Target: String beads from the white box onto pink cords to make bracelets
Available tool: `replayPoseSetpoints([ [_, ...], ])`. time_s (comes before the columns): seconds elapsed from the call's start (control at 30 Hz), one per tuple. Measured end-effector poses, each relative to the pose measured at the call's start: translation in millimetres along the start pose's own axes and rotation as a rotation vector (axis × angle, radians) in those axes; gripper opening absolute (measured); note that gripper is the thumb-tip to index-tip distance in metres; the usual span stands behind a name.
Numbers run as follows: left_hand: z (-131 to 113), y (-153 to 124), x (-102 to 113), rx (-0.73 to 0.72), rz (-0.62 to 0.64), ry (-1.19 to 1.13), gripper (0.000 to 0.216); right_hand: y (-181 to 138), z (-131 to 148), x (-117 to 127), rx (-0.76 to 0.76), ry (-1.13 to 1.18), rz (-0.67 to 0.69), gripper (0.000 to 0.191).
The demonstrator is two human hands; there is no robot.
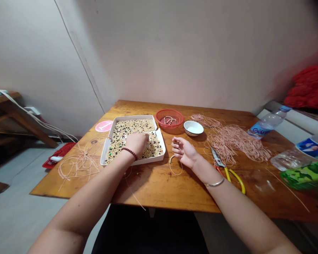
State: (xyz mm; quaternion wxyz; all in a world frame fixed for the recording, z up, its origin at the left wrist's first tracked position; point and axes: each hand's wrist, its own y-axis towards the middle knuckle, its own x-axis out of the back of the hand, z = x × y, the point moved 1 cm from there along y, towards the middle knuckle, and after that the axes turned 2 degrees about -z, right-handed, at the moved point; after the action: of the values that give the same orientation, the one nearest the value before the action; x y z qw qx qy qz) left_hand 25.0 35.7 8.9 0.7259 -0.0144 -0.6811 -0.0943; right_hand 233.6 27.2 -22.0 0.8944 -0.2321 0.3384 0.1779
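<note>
My left hand [136,143] rests in a white tray [106,150] filled with small cream and dark beads, fingers curled down onto the beads. A dark red bead bracelet circles that wrist. My right hand [183,150] hovers just right of the tray, fingers curled, pinching a thin cord [175,168] that carries a few cream beads and loops down onto the wooden table [175,187]. A silver bangle sits on my right wrist.
Yellow-handled scissors [228,171] lie by my right forearm. A pile of pink cords [233,139], a white bowl [193,128] and a red basket [169,118] with beaded strands sit behind. Loose cords [78,162] lie left; water bottles [267,123] and a green bag [307,173] right.
</note>
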Motion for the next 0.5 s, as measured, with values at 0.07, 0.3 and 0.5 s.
replayPoseSetpoints([
  [0.07, 0.4, 0.3, -0.5, 0.006, 0.001, 0.005, 0.02, -0.5, 0.3, -0.6, 0.001, -0.002, -0.013, 0.014],
  [0.3, 1.1, 0.2, -0.3, 0.013, 0.012, 0.003, 0.02, -0.8, 0.2, -0.3, -0.003, 0.007, -0.009, 0.014],
  [0.5, 0.1, -0.5, 0.8, 0.014, 0.017, 0.003, 0.019, -0.7, 0.3, 0.0, 0.002, 0.0, 0.004, 0.014],
])
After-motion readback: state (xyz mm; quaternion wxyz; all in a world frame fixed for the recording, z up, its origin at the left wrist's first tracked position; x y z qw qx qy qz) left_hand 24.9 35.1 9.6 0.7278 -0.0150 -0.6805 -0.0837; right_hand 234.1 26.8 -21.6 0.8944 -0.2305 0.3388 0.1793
